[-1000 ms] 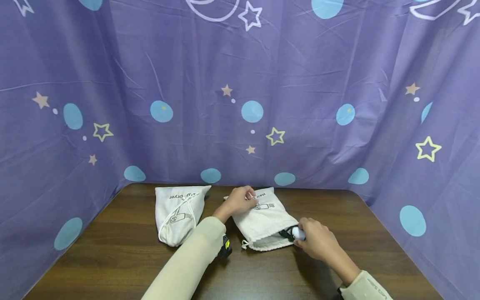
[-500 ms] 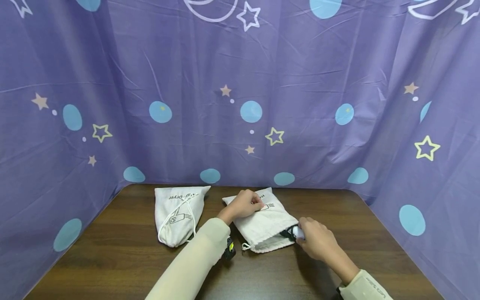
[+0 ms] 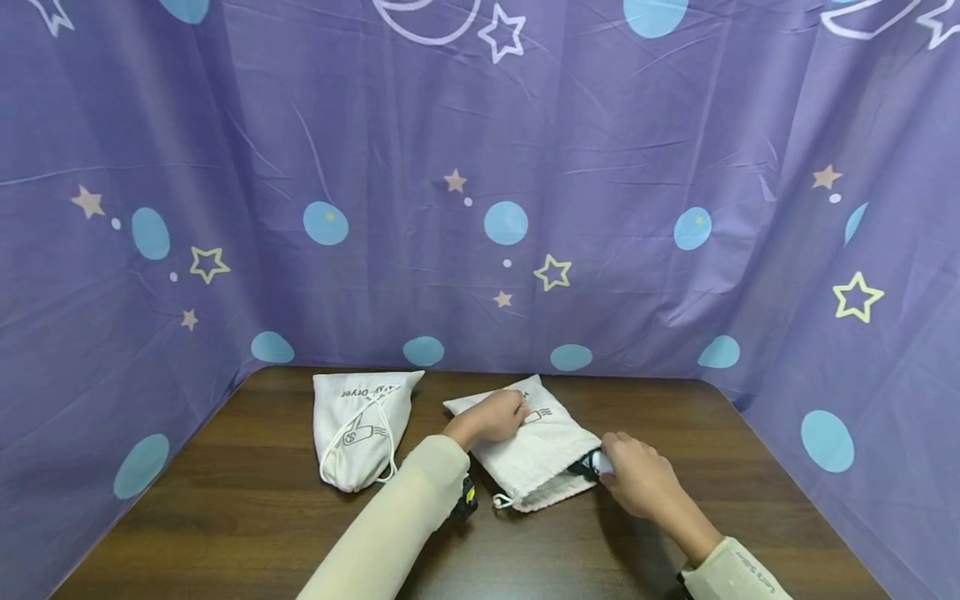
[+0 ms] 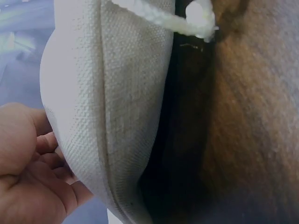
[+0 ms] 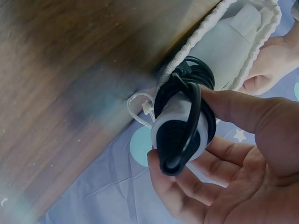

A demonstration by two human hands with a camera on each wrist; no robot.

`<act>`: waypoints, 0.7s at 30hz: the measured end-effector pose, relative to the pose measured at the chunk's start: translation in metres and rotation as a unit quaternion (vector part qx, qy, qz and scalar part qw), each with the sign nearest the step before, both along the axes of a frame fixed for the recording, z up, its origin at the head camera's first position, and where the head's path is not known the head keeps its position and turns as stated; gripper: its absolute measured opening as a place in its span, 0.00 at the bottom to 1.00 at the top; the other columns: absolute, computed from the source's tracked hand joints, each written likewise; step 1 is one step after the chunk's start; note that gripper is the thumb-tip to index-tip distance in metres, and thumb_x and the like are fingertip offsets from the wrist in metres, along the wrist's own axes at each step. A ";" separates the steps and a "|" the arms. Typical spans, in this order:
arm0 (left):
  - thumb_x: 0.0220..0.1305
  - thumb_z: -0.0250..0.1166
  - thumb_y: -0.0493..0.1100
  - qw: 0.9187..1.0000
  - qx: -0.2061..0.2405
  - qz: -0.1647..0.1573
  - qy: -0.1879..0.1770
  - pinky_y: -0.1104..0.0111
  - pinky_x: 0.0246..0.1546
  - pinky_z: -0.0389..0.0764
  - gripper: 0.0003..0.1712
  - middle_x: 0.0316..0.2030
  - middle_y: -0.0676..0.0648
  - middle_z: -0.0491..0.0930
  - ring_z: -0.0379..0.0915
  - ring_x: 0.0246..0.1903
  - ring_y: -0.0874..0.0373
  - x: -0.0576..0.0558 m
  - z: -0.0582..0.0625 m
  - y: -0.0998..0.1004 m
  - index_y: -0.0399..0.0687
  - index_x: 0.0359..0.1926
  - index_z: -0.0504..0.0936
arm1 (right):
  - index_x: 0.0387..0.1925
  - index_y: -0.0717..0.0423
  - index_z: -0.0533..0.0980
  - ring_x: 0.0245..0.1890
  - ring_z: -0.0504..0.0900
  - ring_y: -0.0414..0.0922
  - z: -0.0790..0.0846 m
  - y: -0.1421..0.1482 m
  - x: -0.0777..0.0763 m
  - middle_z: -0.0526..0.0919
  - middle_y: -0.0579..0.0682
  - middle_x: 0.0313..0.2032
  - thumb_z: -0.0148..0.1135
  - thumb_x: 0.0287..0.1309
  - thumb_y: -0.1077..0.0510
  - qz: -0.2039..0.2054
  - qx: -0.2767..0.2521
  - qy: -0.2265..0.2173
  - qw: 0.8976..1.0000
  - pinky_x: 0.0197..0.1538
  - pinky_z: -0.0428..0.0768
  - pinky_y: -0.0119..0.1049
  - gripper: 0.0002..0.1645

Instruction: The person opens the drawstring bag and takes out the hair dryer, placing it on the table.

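Note:
A pale cloth drawstring bag (image 3: 534, 457) with a hair dryer print lies on the table, its mouth gaping toward me. My left hand (image 3: 497, 415) is on its upper side, fingers curled and gripping the cloth; the left wrist view shows those fingers against the bag's far side. At the bag's mouth, my right hand (image 3: 637, 473) holds the white handle of a hair dryer (image 5: 182, 114). Black cord (image 5: 208, 77) is wound around that handle, and the dryer's pale body sits inside the bag, partly hidden by cloth. A white drawstring loop (image 5: 140, 105) hangs at the mouth's corner.
A second drawstring bag (image 3: 360, 437), printed the same way and bulging at its near end, lies to the left on the brown wooden table (image 3: 225, 508). A purple patterned curtain (image 3: 420, 275) encloses the back and sides.
My left hand has shifted slightly right and down over the bag, its fingers more curled. The bag's mouth has moved a little right; my right hand stays on the dryer's handle.

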State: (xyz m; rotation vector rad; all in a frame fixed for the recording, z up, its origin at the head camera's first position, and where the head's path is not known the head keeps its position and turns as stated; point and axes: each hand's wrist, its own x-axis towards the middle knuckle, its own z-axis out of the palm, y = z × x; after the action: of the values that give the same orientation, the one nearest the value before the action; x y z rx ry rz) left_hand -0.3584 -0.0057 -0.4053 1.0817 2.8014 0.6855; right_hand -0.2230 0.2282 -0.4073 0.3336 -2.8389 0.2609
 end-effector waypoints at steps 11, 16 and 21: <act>0.79 0.47 0.35 0.994 -0.077 -0.067 0.034 0.65 0.37 0.72 0.16 0.23 0.51 0.65 0.62 0.26 0.60 0.001 0.004 -0.001 0.42 0.30 0.73 | 0.39 0.55 0.77 0.33 0.81 0.49 -0.004 0.008 -0.001 0.80 0.48 0.35 0.79 0.49 0.63 0.014 0.004 0.009 1.000 0.29 0.79 0.49 0.18; 0.79 0.46 0.36 0.993 -0.085 -0.076 0.040 0.63 0.40 0.74 0.15 0.25 0.51 0.66 0.63 0.28 0.60 0.001 0.004 -0.005 0.40 0.33 0.74 | 0.40 0.54 0.77 0.35 0.81 0.49 -0.005 0.010 -0.001 0.81 0.47 0.37 0.79 0.50 0.62 0.018 0.007 0.009 1.000 0.30 0.79 0.49 0.18; 0.80 0.44 0.36 0.991 -0.090 -0.081 0.049 0.62 0.42 0.73 0.16 0.28 0.50 0.67 0.62 0.30 0.59 -0.001 0.003 -0.008 0.40 0.33 0.74 | 0.41 0.53 0.78 0.36 0.82 0.49 -0.005 0.013 -0.002 0.81 0.46 0.38 0.79 0.50 0.61 0.021 0.006 0.014 1.000 0.31 0.80 0.49 0.19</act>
State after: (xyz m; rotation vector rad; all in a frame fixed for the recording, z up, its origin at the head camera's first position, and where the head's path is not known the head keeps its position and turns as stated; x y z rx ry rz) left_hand -0.3593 -0.0136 -0.4019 1.3208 2.7471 0.3667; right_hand -0.2246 0.2414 -0.4120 0.3965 -2.8092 0.2460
